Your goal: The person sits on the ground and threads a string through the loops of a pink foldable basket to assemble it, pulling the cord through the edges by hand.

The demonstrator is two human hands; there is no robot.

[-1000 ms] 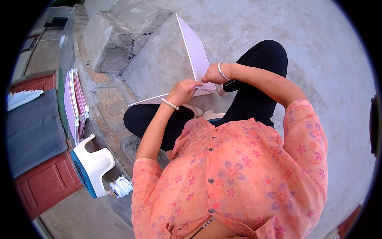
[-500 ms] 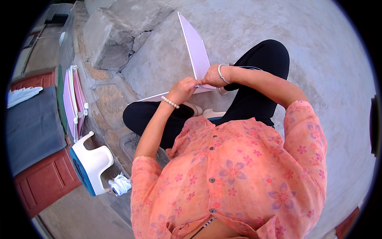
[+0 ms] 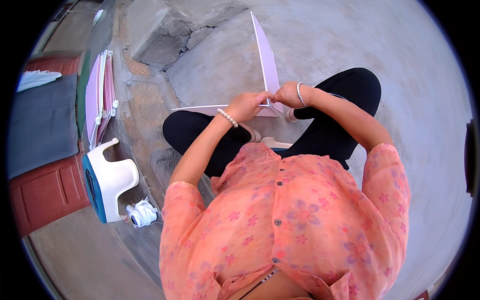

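Observation:
Two pale pink-purple boards meet at a corner in front of me. One board [image 3: 266,60] stretches away from me, and the other board [image 3: 200,108] runs left above my knee. At their corner, my left hand [image 3: 245,106], with a beaded bracelet, is closed with a small silvery piece [image 3: 268,102] at its fingertips. My right hand [image 3: 289,95], wearing a silver bangle, pinches close beside it. What the right fingers hold is too small to make out. A thin pale line, perhaps thread, shows by my right forearm.
At the left leans a stack of similar pink boards [image 3: 92,102] with white cord bundles. Below it, a white-and-blue stool [image 3: 122,172] lies tipped beside a white thread spool [image 3: 144,213]. A broken concrete block [image 3: 160,37] stands far left on the concrete floor.
The view has shifted, so the boards and hands appear farther right. My fingers have parted slightly at the corner, and the silvery piece shows more clearly between them.

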